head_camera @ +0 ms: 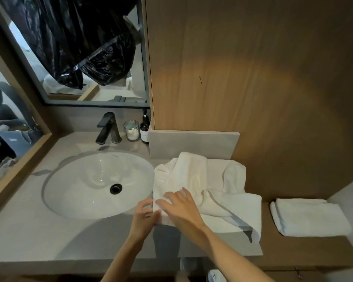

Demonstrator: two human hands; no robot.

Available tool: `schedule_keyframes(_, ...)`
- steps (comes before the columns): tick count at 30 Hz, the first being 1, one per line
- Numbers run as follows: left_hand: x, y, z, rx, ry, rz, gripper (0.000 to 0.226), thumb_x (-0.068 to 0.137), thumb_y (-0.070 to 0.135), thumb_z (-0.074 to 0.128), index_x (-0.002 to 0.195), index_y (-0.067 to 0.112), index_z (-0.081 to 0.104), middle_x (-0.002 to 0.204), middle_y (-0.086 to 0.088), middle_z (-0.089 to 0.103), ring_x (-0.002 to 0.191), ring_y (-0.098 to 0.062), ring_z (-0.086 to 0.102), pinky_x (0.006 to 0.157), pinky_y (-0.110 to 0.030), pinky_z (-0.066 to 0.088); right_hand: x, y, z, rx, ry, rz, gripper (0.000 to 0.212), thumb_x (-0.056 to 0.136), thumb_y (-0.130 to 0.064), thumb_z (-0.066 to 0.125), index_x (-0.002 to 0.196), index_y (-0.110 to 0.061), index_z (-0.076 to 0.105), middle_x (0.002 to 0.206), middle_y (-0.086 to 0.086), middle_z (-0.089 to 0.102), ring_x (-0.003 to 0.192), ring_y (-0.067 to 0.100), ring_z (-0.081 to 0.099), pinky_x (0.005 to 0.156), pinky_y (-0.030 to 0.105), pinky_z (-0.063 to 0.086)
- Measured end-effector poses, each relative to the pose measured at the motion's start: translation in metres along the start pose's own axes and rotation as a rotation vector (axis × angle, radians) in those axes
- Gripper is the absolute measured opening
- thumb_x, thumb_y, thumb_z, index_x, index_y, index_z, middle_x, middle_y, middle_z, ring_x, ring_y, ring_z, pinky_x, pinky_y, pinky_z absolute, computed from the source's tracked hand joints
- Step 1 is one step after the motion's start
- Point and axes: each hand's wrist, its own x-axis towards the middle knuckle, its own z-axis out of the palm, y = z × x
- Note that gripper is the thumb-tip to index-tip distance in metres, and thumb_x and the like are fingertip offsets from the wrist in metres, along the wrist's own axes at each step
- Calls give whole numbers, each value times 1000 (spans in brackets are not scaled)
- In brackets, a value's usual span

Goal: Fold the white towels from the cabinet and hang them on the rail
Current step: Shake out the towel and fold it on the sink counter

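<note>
**Fingers fanned flat on the loose towel by the sink**

Those straight, spread fingers belong to the right hand, which lies palm down on the near-left part of the towel and presses it onto the countertop. From my remote seat I read the left hand as pinching. Its fingers curl over the towel's left edge and the thumb closes toward them, with the white corner caught between (the right hand partly covers the contact, so I can't see it fully).

The loose towel lies rumpled on the counter just right of the basin. Its far side is bunched against the low grey upstand, and its near-right corner hangs over the counter's front edge.

A folded towel sits well apart to the right, on the lower wooden ledge under the wood panel.

Behind the basin stand a black faucet, a glass tumbler and a dark pump bottle, the last two side by side. Black plastic sheeting shows across much of the mirror. I cannot tell whether it hangs on the glass or is a reflection.
</note>
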Motion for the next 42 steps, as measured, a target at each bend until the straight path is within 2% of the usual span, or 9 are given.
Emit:
schedule_keyframes(5,-10,23,-1,-195,-100,12,36,87,12,69,116,23,52,112,-8,64,101,-23,65,74,-28,58,-17,7,-41,280,281,207,13,92,-25,64,105,-22,64,105,0,63,89,20,62,73,28,52)
schedule_keyframes(9,-20,55,15,-241,-188,78,39,85,18,70,120,27,53,115,-4,62,105,-22,64,85,-37,57,-43,26,-88,471,357,403,27,96,-32,59,121,-33,50,120,-9,55,100,13,58,84,17,48)
schedule_keyframes(12,-28,79,31,-310,-264,110,39,86,9,67,120,24,56,113,-9,64,101,-21,65,75,-29,57,-68,41,-118,498,405,384,37,93,-29,62,127,-38,51,128,-9,55,107,6,53,90,12,40)
schedule_keyframes(17,-52,115,62,-343,-326,129,39,84,10,71,118,25,60,116,-6,65,107,-23,64,78,-28,57,-109,57,-159,563,661,488,29,87,-49,57,113,-37,62,113,-18,64,97,1,61,86,15,50)
schedule_keyframes(23,-92,156,94,-389,-437,171,34,83,12,72,114,23,64,112,-9,68,101,-21,67,74,-25,54,-159,76,-205,539,899,576,27,88,-48,56,105,-31,69,100,-22,66,96,-4,60,76,11,52)
schedule_keyframes(28,-141,184,142,-420,-566,163,28,84,12,71,108,25,68,105,-8,71,98,-16,67,83,-28,55,-217,76,-222,464,904,552,35,88,-54,55,108,-32,72,102,-19,70,94,-1,64,76,13,54)
schedule_keyframes(32,-179,194,184,-538,-615,31,25,87,3,65,108,17,67,90,-6,71,87,-13,68,83,-26,57,-263,69,-228,465,867,511,28,91,-50,54,113,-38,68,97,-33,62,92,-7,62,74,6,49)
schedule_keyframes(36,-206,193,214,-511,-605,-71,24,86,0,64,106,12,70,97,-12,73,87,-17,71,78,-28,58,-311,68,-225,615,850,516,54,86,-67,44,117,-30,69,102,-30,64,97,-10,61,76,4,47)
schedule_keyframes(42,-246,182,253,-443,-591,-155,17,85,-4,64,97,6,71,88,-15,72,74,-16,72,63,-22,59,-372,67,-211,819,815,586,24,89,-40,54,110,-45,64,96,-15,74,89,4,67,71,22,55)
